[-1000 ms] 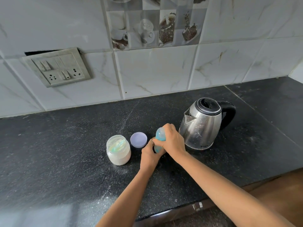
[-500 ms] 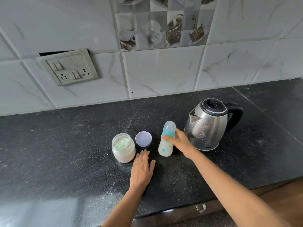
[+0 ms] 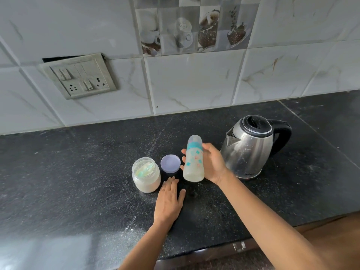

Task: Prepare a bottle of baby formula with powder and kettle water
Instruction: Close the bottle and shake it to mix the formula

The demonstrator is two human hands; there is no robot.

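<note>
A capped baby bottle (image 3: 193, 160) with a teal collar and milky liquid is held upright just above the black counter (image 3: 78, 172) by my right hand (image 3: 211, 164), which wraps it from the right. My left hand (image 3: 168, 199) lies flat on the counter, palm down, fingers apart, holding nothing. Left of the bottle stands an open jar of white powder (image 3: 146, 175) with a pale green scoop inside. Its lilac lid (image 3: 170, 163) lies beside it. A steel kettle (image 3: 249, 147) with a black lid and handle stands right of the bottle.
The tiled wall runs behind the counter, with a switch and socket panel (image 3: 79, 76) at the upper left. The counter's front edge (image 3: 204, 250) is near my forearms. Powder specks dust the surface around the jar.
My left hand let go of the bottle and came down flat on the counter. My right hand took the bottle around its body and lifted it slightly.
</note>
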